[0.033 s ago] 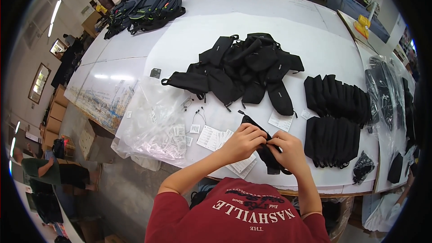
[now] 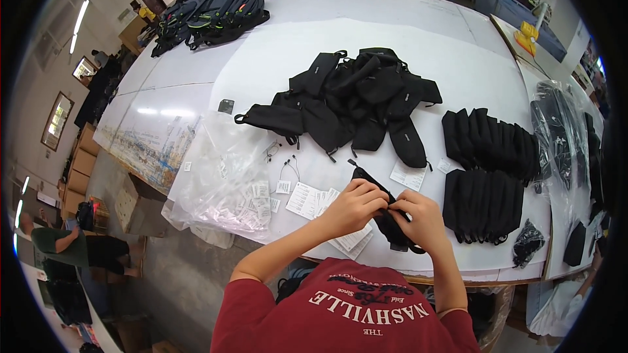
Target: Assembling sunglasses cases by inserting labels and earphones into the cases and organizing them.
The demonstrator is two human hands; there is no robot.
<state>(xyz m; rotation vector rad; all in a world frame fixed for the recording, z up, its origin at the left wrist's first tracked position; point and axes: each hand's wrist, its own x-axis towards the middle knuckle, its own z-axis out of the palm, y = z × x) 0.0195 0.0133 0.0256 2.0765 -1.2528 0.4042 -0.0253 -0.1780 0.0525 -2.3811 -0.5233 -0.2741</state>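
A narrow black pouch [image 2: 386, 212] lay slanted on the white tabletop [image 2: 275, 65], low and right of centre in the frame, near its front edge. The left hand [image 2: 354, 207] and the right hand [image 2: 422, 219] met over its middle, fingers of both pressed together and pinching the fabric. Paper tags [image 2: 307, 199] sat just left of the hands, with a clear plastic bag [image 2: 219, 180] further left. Above them was a heap of black pouches [image 2: 360, 101]; to the right, two neat rows of pouches [image 2: 487, 170].
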